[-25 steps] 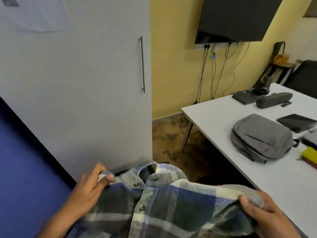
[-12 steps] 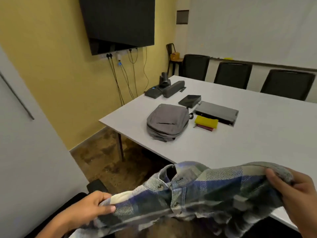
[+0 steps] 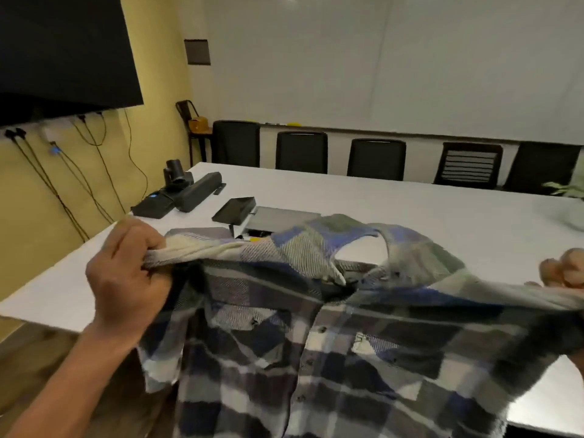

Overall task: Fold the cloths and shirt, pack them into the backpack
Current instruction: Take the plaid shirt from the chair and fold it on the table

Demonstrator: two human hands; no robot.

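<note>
Gripping the plaid shirt (image 3: 316, 343) by both shoulders, left hand (image 3: 126, 273) and right hand (image 3: 562, 273) fingers clenched in fabric, risks the hanging hem snagging the desk (image 3: 410, 203) near edge.

You are holding the plaid shirt (image 3: 316, 336) up by its shoulders, your left hand (image 3: 126, 273) and right hand (image 3: 562, 273) each gripping one, spreading it above the white counter (image 3: 410, 200) beneath the wall screen (image 3: 63, 52).

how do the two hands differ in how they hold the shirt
The left hand is fully in view with its back to the camera, fingers curled round one shoulder of the shirt. The right hand is cut off by the picture's edge, only fingertips showing, at the other shoulder. Both grip the shirt, stretching it wide above the table.
</note>
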